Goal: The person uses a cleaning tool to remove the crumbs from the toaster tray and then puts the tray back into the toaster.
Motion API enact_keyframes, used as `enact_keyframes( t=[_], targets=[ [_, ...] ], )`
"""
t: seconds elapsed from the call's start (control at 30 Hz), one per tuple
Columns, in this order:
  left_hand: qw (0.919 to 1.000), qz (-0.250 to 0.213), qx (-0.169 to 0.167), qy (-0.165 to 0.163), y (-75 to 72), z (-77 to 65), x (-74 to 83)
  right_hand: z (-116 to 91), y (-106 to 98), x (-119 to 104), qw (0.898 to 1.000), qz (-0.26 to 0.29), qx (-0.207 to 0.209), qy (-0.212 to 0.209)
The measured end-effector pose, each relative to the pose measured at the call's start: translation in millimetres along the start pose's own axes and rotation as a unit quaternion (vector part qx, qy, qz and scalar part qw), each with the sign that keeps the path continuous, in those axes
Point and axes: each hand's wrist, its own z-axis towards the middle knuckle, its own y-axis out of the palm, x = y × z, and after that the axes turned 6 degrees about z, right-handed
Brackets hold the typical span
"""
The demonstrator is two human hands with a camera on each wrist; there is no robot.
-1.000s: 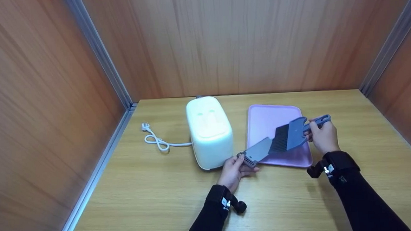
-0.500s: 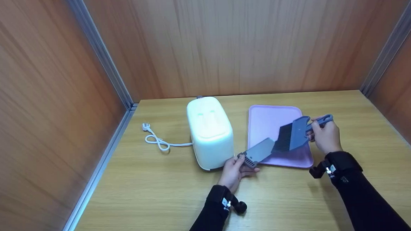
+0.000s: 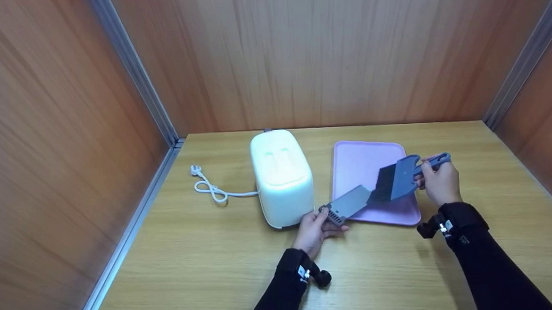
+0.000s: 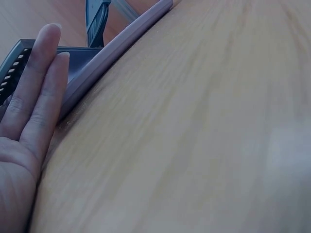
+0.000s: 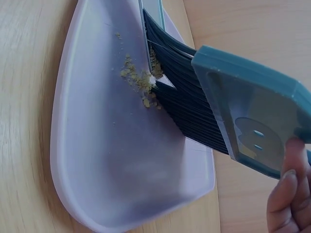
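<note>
A flat grey crumb tray [image 3: 352, 202] with a slotted end is pinched by my left hand [image 3: 312, 229], thumb on top. In the left wrist view two fingers [image 4: 41, 109] lie straight along its side. My right hand [image 3: 440, 184] grips a blue-grey brush [image 3: 404, 177] by the handle. Its dark bristles [image 5: 189, 102] bend against the crumb tray's far end in the right wrist view. Both are over the purple tray [image 3: 363, 157], where yellowish crumbs [image 5: 138, 80] lie around the bristle tips. Some crumbs also cling near the crumb tray's edge.
A white toaster [image 3: 282, 173] stands just left of the purple tray, close to my left hand. Its white power cord [image 3: 211, 190] lies looped on the wooden table [image 3: 192, 273]. Wood panels [image 3: 322, 53] enclose the back and sides.
The brush in my right hand has moved slightly right, its bristles drawing along toward the crumb tray's far end. My left hand and the crumb tray have stayed in place.
</note>
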Motion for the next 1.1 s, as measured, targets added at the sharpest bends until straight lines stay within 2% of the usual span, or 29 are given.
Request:
enact_keyframes(
  t=[0.53, 0.8, 1.1],
  targets=[
    [0.9999, -0.001, 0.010, -0.003, -0.2, 0.5, 0.6, 5.4, -5.4, 2.5, 1.000, -0.007, 0.026, -0.005],
    [0.9999, -0.001, 0.010, -0.003, -1.3, -0.6, 0.9, 8.3, -9.9, 4.0, 0.999, 0.007, 0.030, 0.035],
    [0.9999, -0.011, 0.009, 0.005, -0.6, 0.0, 0.6, 10.0, -16.4, 2.2, 0.997, 0.031, 0.064, 0.036]
  ],
)
